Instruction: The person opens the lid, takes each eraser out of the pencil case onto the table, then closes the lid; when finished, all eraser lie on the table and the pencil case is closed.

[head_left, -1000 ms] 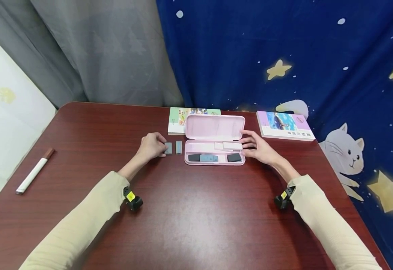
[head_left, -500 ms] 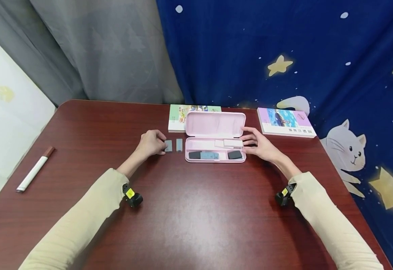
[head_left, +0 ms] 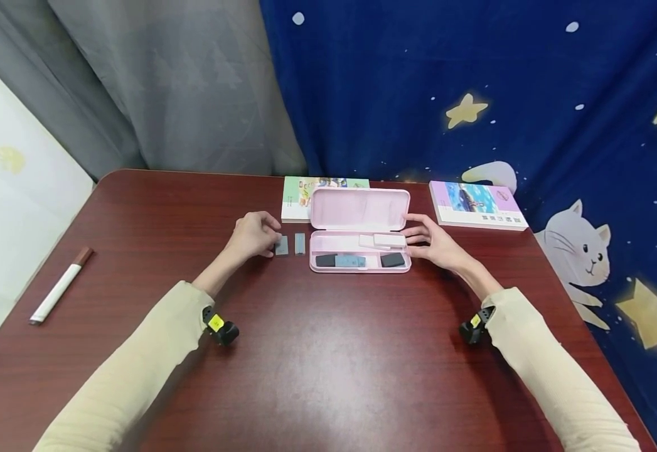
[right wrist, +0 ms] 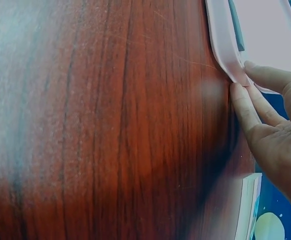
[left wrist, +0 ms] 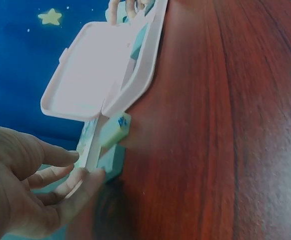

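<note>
An open pink pencil case [head_left: 360, 270] lies with its lid raised, holding a blue-and-black eraser-like block [head_left: 349, 260], a dark block [head_left: 393, 260] and a white block [head_left: 389, 241]. To its left stand two small blocks: a pale one [left wrist: 115, 131] with a blue mark, and a teal one [left wrist: 113, 161] farther left. My left hand [head_left: 256, 235] is at the teal block, thumb and fingertips apart; whether they touch it I cannot tell. My right hand [head_left: 437, 245] touches the case's right end with fairly straight, spread fingers, one near the lid.
Behind the case lies a green-covered book [head_left: 294, 199], partly hidden by the lid. A purple-covered book [head_left: 477, 204] lies at the back right. On the left side of the table [head_left: 328, 364] is a white marker [head_left: 57, 292] with a brown cap.
My left hand has shifted slightly away from me beside the teal block. My right hand stays at the case's end, and the case and blocks keep their places.
</note>
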`<act>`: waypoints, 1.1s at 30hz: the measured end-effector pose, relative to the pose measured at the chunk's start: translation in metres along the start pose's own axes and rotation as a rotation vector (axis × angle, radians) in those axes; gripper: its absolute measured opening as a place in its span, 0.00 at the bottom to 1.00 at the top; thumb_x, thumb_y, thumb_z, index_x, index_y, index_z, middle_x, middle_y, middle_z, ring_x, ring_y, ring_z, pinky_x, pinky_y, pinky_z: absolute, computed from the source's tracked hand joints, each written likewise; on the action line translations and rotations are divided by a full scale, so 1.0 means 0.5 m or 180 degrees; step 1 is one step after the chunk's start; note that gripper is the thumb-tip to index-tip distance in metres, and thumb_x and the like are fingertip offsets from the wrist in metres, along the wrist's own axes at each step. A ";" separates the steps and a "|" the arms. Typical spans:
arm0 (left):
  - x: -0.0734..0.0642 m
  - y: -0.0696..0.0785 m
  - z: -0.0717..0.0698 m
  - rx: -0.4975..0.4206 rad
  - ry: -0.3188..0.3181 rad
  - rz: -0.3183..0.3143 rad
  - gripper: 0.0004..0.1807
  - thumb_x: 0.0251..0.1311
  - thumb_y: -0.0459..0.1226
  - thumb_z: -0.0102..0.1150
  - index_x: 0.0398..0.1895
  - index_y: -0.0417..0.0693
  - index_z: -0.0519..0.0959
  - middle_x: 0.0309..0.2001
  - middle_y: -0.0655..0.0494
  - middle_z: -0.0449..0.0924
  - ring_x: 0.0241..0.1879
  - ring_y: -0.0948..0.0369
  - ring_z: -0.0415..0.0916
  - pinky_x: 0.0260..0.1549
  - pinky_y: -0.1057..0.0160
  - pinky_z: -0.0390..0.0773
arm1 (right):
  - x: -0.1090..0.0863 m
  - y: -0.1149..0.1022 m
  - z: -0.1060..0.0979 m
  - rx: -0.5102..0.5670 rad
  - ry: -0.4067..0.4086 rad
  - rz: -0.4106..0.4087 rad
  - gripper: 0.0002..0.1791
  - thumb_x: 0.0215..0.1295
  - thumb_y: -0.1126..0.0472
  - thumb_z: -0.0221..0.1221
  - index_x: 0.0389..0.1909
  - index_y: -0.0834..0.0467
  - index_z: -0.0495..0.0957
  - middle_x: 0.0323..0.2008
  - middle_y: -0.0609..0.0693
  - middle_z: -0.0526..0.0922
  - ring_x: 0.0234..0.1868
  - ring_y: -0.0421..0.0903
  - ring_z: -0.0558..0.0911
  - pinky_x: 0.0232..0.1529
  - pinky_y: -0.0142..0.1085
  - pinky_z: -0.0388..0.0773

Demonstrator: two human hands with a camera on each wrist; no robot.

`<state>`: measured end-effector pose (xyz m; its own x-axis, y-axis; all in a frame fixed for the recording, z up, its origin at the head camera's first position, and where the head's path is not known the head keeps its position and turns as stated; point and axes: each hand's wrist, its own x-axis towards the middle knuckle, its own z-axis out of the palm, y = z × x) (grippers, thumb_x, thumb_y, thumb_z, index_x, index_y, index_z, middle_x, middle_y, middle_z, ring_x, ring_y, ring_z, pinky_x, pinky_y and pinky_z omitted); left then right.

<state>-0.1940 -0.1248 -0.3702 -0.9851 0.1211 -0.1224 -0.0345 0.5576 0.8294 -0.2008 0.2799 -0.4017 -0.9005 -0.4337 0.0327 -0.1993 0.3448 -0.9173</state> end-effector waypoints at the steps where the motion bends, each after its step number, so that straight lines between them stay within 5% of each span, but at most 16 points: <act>1: 0.001 0.006 0.003 0.0036 0.0003 0.0028 0.10 0.59 0.28 0.60 0.43 0.34 0.76 0.33 0.40 0.81 0.22 0.55 0.81 0.23 0.58 0.84 | 0.000 0.000 0.000 0.0013 0.0002 0.0012 0.41 0.58 0.78 0.62 0.70 0.64 0.54 0.54 0.72 0.73 0.53 0.64 0.75 0.56 0.45 0.75; 7: 0.010 0.042 0.036 0.0211 -0.0107 0.0260 0.07 0.58 0.29 0.61 0.39 0.36 0.79 0.30 0.43 0.82 0.18 0.58 0.79 0.20 0.62 0.83 | 0.004 -0.004 0.005 0.0065 -0.0027 0.0118 0.41 0.58 0.77 0.61 0.70 0.63 0.54 0.56 0.71 0.72 0.54 0.65 0.74 0.58 0.49 0.73; 13: 0.020 0.089 0.098 0.0291 -0.0474 0.0575 0.06 0.58 0.26 0.57 0.37 0.34 0.80 0.25 0.46 0.79 0.18 0.57 0.77 0.19 0.63 0.81 | 0.002 -0.005 0.002 0.0130 -0.0036 0.0119 0.40 0.59 0.78 0.60 0.70 0.63 0.54 0.56 0.70 0.72 0.55 0.63 0.73 0.51 0.32 0.77; 19: 0.021 0.120 0.155 0.0355 -0.0706 0.0820 0.06 0.55 0.25 0.56 0.35 0.33 0.80 0.23 0.50 0.77 0.19 0.57 0.77 0.17 0.68 0.79 | -0.003 -0.005 -0.001 0.0158 -0.0016 0.0120 0.40 0.59 0.79 0.60 0.70 0.63 0.55 0.55 0.71 0.72 0.56 0.62 0.72 0.48 0.28 0.78; 26: 0.016 0.126 0.187 0.0840 -0.0638 0.1114 0.03 0.51 0.26 0.63 0.28 0.40 0.82 0.21 0.55 0.76 0.25 0.62 0.71 0.27 0.68 0.72 | -0.001 -0.002 0.001 0.0054 -0.0074 0.0106 0.39 0.59 0.78 0.60 0.70 0.64 0.55 0.55 0.70 0.71 0.54 0.63 0.74 0.50 0.29 0.77; 33: 0.002 0.143 0.206 0.1508 -0.0537 0.1276 0.05 0.50 0.29 0.64 0.31 0.45 0.84 0.25 0.58 0.79 0.28 0.60 0.74 0.31 0.60 0.75 | 0.002 -0.008 -0.002 0.0055 -0.0054 0.0182 0.39 0.59 0.78 0.60 0.70 0.63 0.55 0.56 0.69 0.71 0.55 0.63 0.74 0.51 0.32 0.77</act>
<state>-0.1799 0.0000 -0.3672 -0.8647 0.5014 0.0311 0.4471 0.7399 0.5027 -0.2009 0.2788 -0.3975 -0.9035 -0.4277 -0.0265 -0.1410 0.3550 -0.9242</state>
